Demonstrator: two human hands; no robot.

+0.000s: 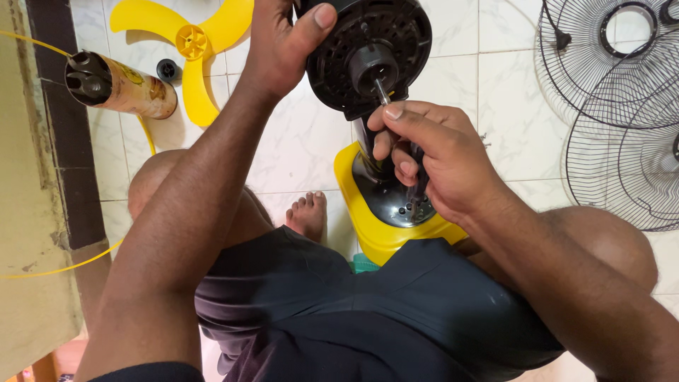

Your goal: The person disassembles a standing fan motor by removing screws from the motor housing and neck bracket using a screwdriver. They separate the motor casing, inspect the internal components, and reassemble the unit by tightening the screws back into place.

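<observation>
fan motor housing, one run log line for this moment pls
left hand: grips black motor housing | right hand: pinches metal shaft | yellow base: on tile floor | yellow blade, wire grilles: set aside

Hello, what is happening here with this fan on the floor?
A person sits on a tiled floor with a taken-apart fan. The left hand grips the black motor housing from above. The right hand holds the fan's neck below it, thumb by the metal shaft. The yellow base rests between the knees. The yellow blade and wire grilles lie apart on the floor, and a cylindrical can lies at the left.
</observation>
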